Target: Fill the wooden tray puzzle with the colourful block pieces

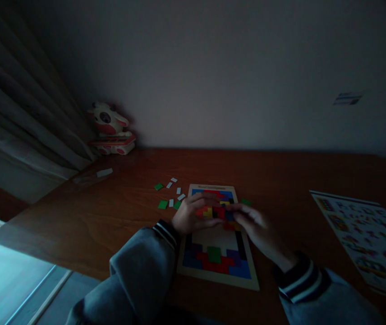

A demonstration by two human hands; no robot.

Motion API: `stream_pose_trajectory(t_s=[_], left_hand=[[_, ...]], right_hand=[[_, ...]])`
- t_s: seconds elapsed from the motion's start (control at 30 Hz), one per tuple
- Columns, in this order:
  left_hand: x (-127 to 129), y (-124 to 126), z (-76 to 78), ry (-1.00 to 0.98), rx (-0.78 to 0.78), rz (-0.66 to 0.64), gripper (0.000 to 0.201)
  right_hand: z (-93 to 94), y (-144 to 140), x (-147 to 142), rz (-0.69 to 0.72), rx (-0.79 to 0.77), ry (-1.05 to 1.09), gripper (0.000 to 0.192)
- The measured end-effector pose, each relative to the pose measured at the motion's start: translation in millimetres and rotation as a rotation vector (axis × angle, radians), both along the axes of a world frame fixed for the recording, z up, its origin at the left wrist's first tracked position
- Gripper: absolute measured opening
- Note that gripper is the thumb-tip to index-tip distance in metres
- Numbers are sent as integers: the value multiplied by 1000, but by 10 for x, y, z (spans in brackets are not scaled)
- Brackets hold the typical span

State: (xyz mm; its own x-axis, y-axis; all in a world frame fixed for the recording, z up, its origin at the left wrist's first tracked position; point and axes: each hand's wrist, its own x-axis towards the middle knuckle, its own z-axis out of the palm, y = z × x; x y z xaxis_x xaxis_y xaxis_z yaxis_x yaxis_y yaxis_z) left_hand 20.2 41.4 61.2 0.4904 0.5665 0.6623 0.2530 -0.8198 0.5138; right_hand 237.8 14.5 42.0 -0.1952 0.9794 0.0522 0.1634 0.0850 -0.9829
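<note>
A wooden puzzle board with a pale frame lies on the table, coloured block pieces set in its upper and lower parts and a bare strip across its middle. My left hand rests over the board's left side, thumb and fingers apart around red and yellow pieces. From the right, my right hand has its thumb and index finger closed at a dark blue puzzle piece. A green square piece sits among red, purple and blue ones near the board's lower edge. Dim light blurs the pieces between my hands.
Small white tiles and green squares lie scattered left of the board; another green piece is on its right. A printed sheet lies at the right. A cow-shaped toy stands at the back left by the curtain.
</note>
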Motion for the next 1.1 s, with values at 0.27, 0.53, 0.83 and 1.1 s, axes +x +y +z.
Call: stream_pose_trajectory(t_s=[0.27,0.53,0.83,1.1], left_hand=[[4,-18,-79,37,60,-16,39],[-2,-21,-123,-43,-270,-13,46],[12,21,-126,-375,-527,46,31],[-3,121,-257,-564,-608,140,28]], right_hand=[[56,-56,-142,41,-53,65,36],[-5,-30,-138,25,-202,318,35],[64,-48,-61,-129,-32,159,35],[-50,-58,-23,-149,473,-365,12]])
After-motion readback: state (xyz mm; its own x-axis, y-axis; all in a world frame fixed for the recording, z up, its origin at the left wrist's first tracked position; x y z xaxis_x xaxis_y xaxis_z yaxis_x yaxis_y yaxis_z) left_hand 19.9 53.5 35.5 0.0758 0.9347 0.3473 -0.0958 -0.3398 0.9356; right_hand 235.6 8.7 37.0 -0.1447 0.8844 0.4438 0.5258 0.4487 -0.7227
